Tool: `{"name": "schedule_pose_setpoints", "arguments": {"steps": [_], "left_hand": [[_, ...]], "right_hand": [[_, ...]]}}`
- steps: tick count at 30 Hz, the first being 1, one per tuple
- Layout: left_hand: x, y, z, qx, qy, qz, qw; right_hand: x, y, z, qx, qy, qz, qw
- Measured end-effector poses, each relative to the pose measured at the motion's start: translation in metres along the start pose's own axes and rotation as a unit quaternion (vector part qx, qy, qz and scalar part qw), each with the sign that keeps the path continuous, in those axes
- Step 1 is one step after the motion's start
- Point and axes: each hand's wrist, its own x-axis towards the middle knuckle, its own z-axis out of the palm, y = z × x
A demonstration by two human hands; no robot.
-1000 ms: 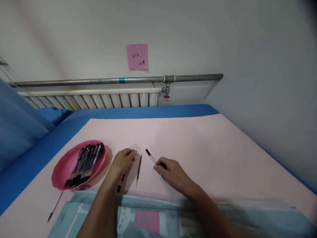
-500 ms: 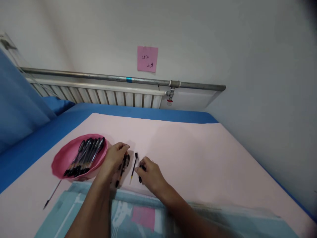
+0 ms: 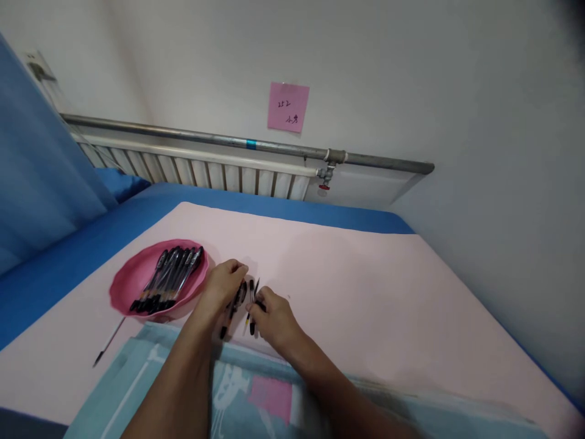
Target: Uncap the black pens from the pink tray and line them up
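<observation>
My left hand is curled, fingers closed on a black pen that lies on the pink sheet. Just to its right, my right hand pinches another black pen piece and holds it beside a thin refill with a yellowish end. The two hands are almost touching. A pink dish to the left holds several black pens.
A loose thin refill lies on the sheet below the dish. A light blue patterned cloth covers the near edge. Blue bedding borders the sheet, with a radiator and pipe along the wall behind.
My right hand has carried its pen piece leftward, from well apart to right beside the refill and my left hand. The view has shifted so everything sits further right.
</observation>
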Motion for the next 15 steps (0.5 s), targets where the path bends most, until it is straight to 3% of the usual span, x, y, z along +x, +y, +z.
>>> {"name": "schedule_pose_setpoints", "arguments": {"steps": [9,15], "left_hand": [[0.001,0.000,-0.001,0.015,0.005,0.007,1.000],[0.000,0.001,-0.001,0.012,0.005,0.015,1.000]], "right_hand": [[-0.004,0.008,-0.003,-0.004,-0.002,-0.007,1.000],[-0.008,0.009,-0.015,-0.039,0.032,-0.030,0.998]]}}
